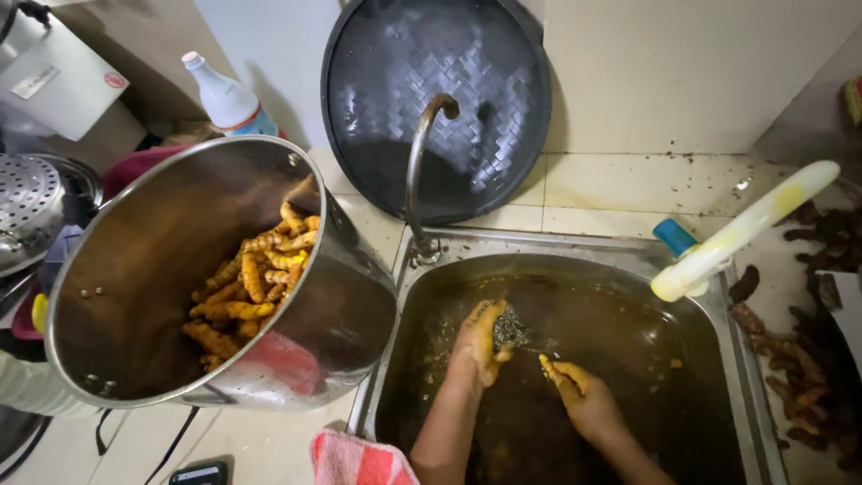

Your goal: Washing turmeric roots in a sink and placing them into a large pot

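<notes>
Left hand (478, 343): down in the sink, wrist-deep in dark brown water; fingers (492, 316) curled shut around a wad of metal scrubber (509, 328) — stained yellow.
Right hand (582, 393): just beside the left, also in the water; fingers (558, 370) bent loosely inward, tips yellow, pointing at the scrubber; whether anything sits inside the grip, cannot tell.
Scrubber: grey, wiry, held at the water's surface near the middle of the basin, between the two hands.
Sink (736, 359): steel, filled with murky brown water; curved tap (418, 171) at its back rim.
Big steel pot (162, 278): tipped on its side on the counter (260, 445) left of the sink, mouth toward the camera — a heap of yellow-orange turmeric roots (251, 287) inside.
Round dark tray (440, 63): leaning upright against the tiled wall behind the tap.
Right of the sink: darker, unwashed roots (799, 359) strewn along the counter; a pale yellow-stained handle (745, 229) angled over the rim.
Near edge: red-and-white striped cloth (359, 460) just beside the left forearm.
</notes>
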